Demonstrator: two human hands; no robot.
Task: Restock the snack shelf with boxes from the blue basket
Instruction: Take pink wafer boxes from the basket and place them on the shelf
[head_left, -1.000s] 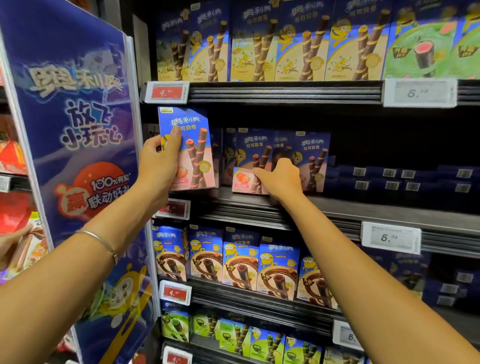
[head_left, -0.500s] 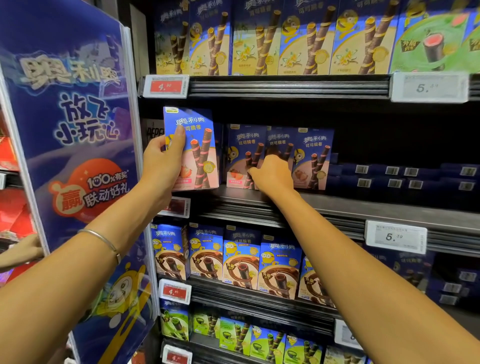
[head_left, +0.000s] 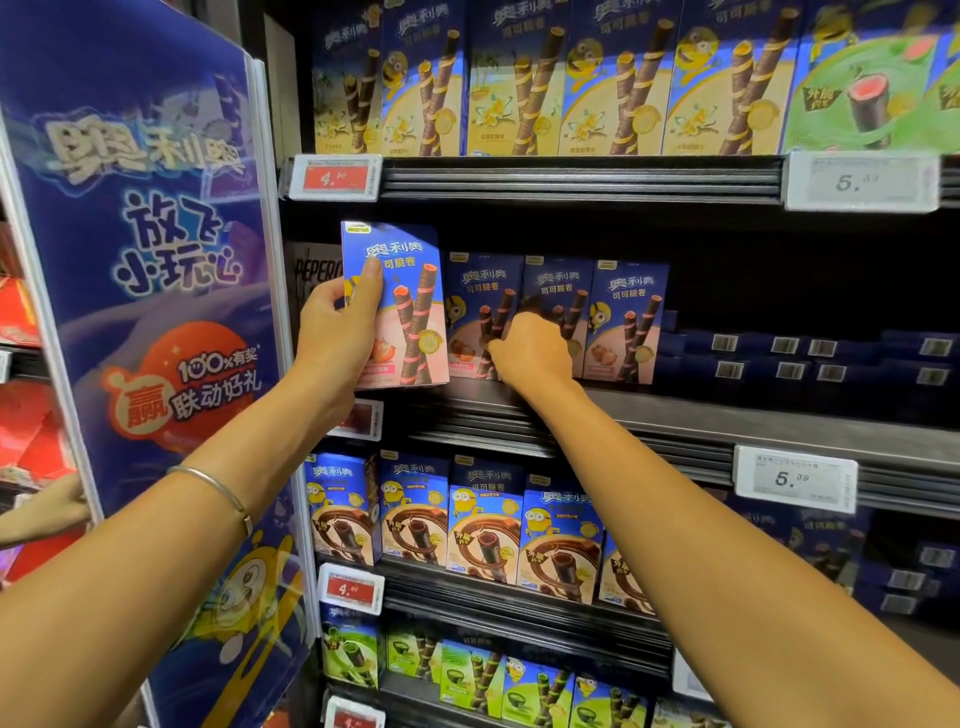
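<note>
Grips a pink-and-blue snack box (head_left: 410, 312) in the left hand (head_left: 337, 332), thumb (head_left: 371, 278) laid across the front near the top-left corner, other fingers hidden behind. Holds it upright, front facing out, lower edge about level with the front lip of the middle shelf (head_left: 727, 410); cannot tell whether it touches the lip. Wears a thin metal bracelet (head_left: 218, 486) on that wrist.

Reaches the right hand (head_left: 535, 353) further in, just right of the snack box, knuckles up, fingers bent onto the row of three matching boxes (head_left: 628, 322) standing on that shelf. Touches the first box of the row with the fingertips and covers the lower part of the second; cannot tell whether pinching a box or only pressing against it. Hands apart, side by side, with the right edge of the snack box between them.

Right of the right hand, on the same shelf: dark blue boxes (head_left: 810, 358) lying flat in stacks, barcoded ends outward. Directly above the left hand: a red price tag (head_left: 332, 178). Above both hands: yellow-fronted boxes (head_left: 519, 83) lined up on the upper shelf. Below the hands: brown-fronted boxes (head_left: 483, 525) on the next shelf down. Right of the right forearm: a white price tag (head_left: 795, 480). Left of the left hand: a tall blue promotional panel (head_left: 145, 260), standing edge-on to the shelving.
</note>
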